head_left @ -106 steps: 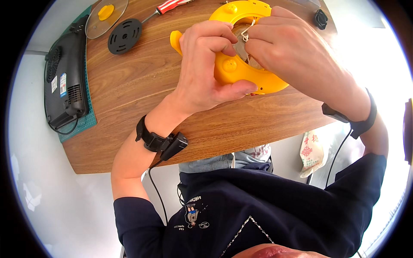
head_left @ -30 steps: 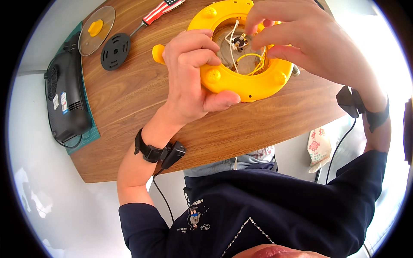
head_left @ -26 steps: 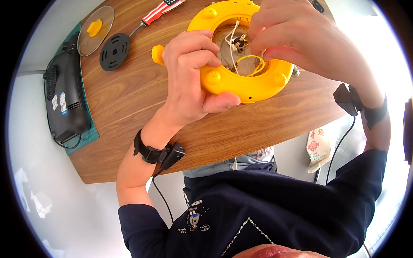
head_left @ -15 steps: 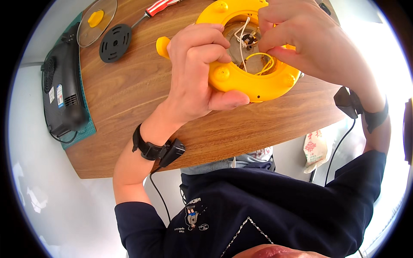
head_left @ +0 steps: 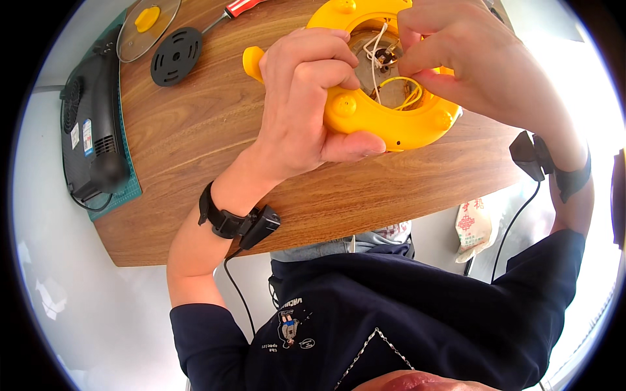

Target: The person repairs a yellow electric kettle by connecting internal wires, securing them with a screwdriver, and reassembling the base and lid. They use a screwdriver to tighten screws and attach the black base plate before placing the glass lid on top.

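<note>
Yellow ring-shaped plastic housing (head_left: 391, 124) sits toward the far side of the brown wood-grain table (head_left: 208, 150), in front of the person, tilted a bit; can't tell if it rests fully on the tabletop. Left hand (head_left: 303, 98) is gripping its left side: fingers curled over the inner rim, thumb along the near outer side. Right hand (head_left: 473, 65) is over the right part of the opening w/ thumb & fingers bent close together; can't tell if they pinch a wire, b/c the tips partly hide what's there.

Status: housing is open, insides exposed. Thin white wires (head_left: 375, 55) run across the hollow near a small dark round fitting (head_left: 386, 58); a yellow insulated wire (head_left: 394, 79) loops by the near inner wall. Wires look loose & untidy, so the inside prob. isn't finished. Nothing covers the opening yet; whether all wire ends are attached = can't tell.

Off to the left, apart from the housing: black slotted round disc (head_left: 176, 57), poss. a cover judging by shape (unconfirmed), w/ a metal-shafted tool w/ red-&-white handle (head_left: 241, 6) reaching its edge. Nr it, clear round lid w/ yellow knob (head_left: 153, 36). Neither hand's on these.
</note>
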A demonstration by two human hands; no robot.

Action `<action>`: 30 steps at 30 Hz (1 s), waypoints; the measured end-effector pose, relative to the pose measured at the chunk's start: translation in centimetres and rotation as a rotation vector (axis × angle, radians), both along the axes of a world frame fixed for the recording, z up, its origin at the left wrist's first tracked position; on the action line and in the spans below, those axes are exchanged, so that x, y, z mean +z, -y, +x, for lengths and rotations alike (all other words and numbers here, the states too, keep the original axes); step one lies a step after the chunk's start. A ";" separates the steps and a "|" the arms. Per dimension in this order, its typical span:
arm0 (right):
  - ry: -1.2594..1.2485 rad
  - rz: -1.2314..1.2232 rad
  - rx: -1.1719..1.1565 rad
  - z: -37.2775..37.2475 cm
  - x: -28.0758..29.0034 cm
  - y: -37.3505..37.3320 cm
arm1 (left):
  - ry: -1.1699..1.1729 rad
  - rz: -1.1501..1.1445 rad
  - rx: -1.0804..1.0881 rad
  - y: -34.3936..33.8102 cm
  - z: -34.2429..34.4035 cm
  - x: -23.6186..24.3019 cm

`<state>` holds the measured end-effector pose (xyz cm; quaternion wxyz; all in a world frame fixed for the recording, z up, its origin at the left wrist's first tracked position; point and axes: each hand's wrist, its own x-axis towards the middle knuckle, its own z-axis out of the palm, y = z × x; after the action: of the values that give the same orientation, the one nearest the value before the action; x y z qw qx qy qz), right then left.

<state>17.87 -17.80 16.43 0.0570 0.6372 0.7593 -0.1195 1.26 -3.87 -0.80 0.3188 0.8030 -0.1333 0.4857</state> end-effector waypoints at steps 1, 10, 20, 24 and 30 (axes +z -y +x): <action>-0.014 0.002 0.001 0.1 -0.1 -0.1 | -0.002 0.002 0.002 0.0 0.0 0.0; -0.045 0.038 0.064 -0.1 -0.3 0.0 | 0.008 0.030 0.027 0.0 0.0 0.0; -0.070 -0.017 0.022 -0.1 -0.4 -0.3 | 0.018 0.042 0.052 0.1 0.1 0.0; -0.032 0.096 0.086 0.6 -1.5 0.0 | 0.019 0.039 0.047 0.1 0.2 0.0; -0.035 0.181 0.073 0.3 -1.9 0.5 | -0.001 0.026 0.028 0.1 0.1 0.0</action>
<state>18.18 -18.35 14.56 -0.0098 0.6094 0.7906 -0.0594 1.41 -4.00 -0.85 0.3017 0.8090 -0.1280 0.4881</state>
